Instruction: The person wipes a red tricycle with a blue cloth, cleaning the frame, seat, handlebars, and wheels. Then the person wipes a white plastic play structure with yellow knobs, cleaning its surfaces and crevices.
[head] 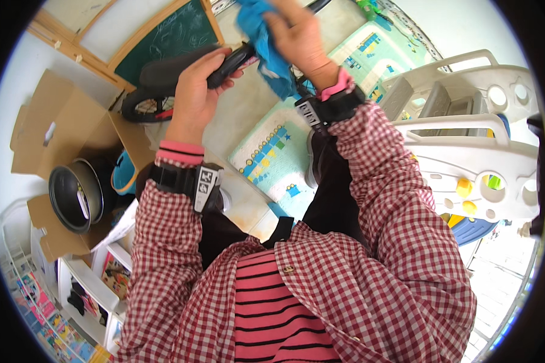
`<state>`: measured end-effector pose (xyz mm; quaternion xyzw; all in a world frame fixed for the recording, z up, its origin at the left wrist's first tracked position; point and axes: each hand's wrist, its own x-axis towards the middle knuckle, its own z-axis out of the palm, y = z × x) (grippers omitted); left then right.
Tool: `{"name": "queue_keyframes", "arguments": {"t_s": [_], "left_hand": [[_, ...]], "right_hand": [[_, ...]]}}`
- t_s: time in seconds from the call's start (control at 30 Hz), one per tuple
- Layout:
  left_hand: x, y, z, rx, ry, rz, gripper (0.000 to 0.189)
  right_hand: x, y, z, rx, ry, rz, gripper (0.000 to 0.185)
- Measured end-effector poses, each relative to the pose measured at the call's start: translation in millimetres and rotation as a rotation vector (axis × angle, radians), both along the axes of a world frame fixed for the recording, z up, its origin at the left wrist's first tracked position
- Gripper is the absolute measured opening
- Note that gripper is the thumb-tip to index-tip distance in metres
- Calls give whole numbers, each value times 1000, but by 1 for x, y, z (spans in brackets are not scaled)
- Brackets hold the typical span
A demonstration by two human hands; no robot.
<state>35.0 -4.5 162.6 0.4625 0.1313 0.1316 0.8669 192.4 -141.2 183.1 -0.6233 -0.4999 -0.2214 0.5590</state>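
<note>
My left hand (200, 86) is closed around the black grip (229, 66) of a handlebar that belongs to a small bike. Gathered in my right hand (297, 41) is a blue cloth (265, 50), which lies against the bar just right of my left hand and hangs down below it. The cloth and right hand are slightly blurred. Below and left of the grip show the bike's dark seat (156, 75) and a black-tyred wheel (134, 109) with a red part. Cloth and hands hide much of the bar.
A cardboard box (72, 122) holding round black pans (72, 195) and a blue bucket (125, 172) stands left. A green patterned mat (277, 159) lies on the floor. A grey-white plastic play structure with steps (463, 159) stands right; a chalkboard (168, 41) is at upper left.
</note>
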Motion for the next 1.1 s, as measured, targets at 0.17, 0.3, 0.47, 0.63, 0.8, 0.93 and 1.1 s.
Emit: {"name": "queue_keyframes", "arguments": {"t_s": [0.17,0.3,0.47,0.63,0.8,0.93,1.1], "left_hand": [[-12,5,-10,17,7,55,28],[-10,5,-18,79,1,72,31],[-11,6,-17,30,52,45,26],[-11,7,-14,40,26,43,26],[-11,5,-14,38,49,49,27],[-10,6,-14,18,40,46,27],[-9,2,-13,-25,93,64,27]], "right_hand": [[-29,-33,37,-12,426,231,32],[-71,-60,56,-446,440,452,27],[-103,-68,78,-569,-41,686,51],[-103,-74,87,-229,34,910,90],[-73,-83,119,-412,-145,1159,95],[-61,-117,139,-772,17,765,66],[-42,-164,120,-807,179,496,62]]}}
